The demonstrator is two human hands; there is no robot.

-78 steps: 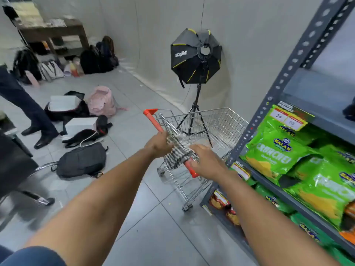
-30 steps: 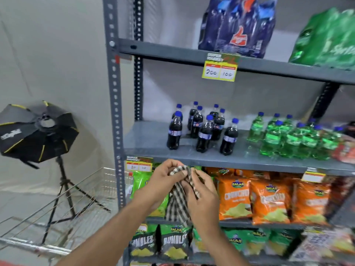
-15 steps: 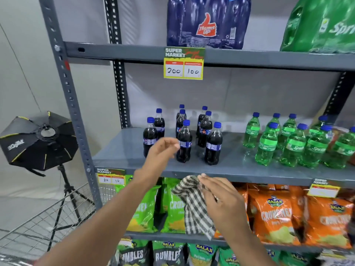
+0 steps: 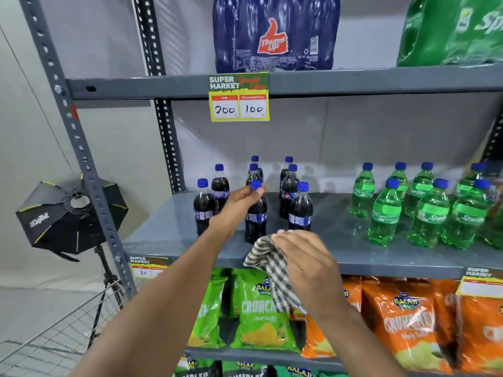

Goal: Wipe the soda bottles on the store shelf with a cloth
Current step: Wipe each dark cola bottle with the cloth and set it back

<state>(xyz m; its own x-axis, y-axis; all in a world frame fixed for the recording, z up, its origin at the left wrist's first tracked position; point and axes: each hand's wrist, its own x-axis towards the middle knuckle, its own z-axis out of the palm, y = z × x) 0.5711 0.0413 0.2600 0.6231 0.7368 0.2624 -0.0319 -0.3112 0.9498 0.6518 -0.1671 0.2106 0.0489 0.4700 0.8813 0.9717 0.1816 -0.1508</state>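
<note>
Several dark cola bottles with blue caps stand on the grey middle shelf [image 4: 340, 257]. My left hand [image 4: 239, 202] pinches the neck of the front cola bottle [image 4: 255, 221], just under its cap. My right hand [image 4: 307, 265] holds a black-and-white checked cloth [image 4: 275, 273] just below and in front of that bottle, at the shelf's front edge. Another cola bottle [image 4: 300, 210] stands right behind the cloth. Several green soda bottles [image 4: 386, 213] stand further right on the same shelf.
Shrink-wrapped packs of cola [image 4: 275, 34] and green soda [image 4: 451, 31] sit on the shelf above, with a price tag [image 4: 239, 97] below. Green and orange chip bags [image 4: 258, 314] fill the lower shelf. A wire shopping cart [image 4: 60, 336] and a softbox light [image 4: 68, 213] stand at left.
I turned from the shopping cart to the shelf with the cloth. My left hand let go of the cloth and reached up to grip the front cola bottle's neck; my right hand rose with the cloth.
</note>
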